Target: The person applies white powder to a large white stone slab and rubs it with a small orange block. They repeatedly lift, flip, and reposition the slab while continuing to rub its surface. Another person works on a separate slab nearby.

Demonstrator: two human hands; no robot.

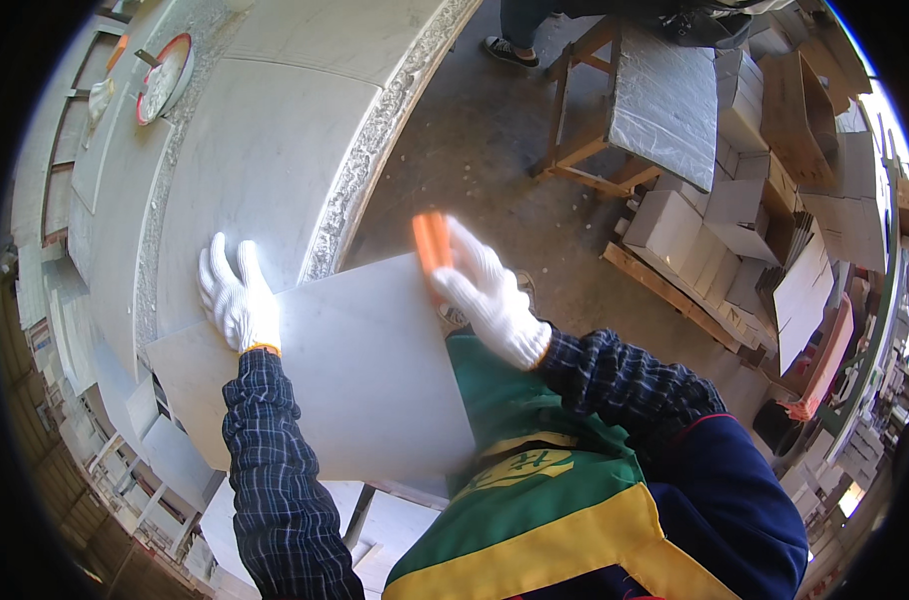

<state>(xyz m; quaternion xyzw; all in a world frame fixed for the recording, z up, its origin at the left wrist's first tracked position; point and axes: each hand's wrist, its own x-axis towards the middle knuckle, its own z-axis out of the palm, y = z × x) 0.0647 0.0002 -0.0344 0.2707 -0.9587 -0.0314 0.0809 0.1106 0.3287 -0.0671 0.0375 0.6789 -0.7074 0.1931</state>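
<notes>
A large pale grey-white stone tile [370,375] lies in front of me, its right edge close to my green and yellow apron [535,490]. My left hand [243,305], in a white knit glove, rests on the tile's far left part with its fingers stretched out. An orange block [432,242], slightly blurred, is gripped in my gloved right hand [495,310]. It meets the tile's far right corner and edge. The block's underside is hidden, so its exact kind does not show.
Beyond the tile, more slabs [265,140] cover the bench, with a rough, crumbly strip [360,165] along its edge. A red-rimmed dish [165,80] sits far left. Rightward stand a wooden stand with a silvery top [665,100] and cardboard boxes [675,230] on a pallet. A person's shoe [512,52] shows behind.
</notes>
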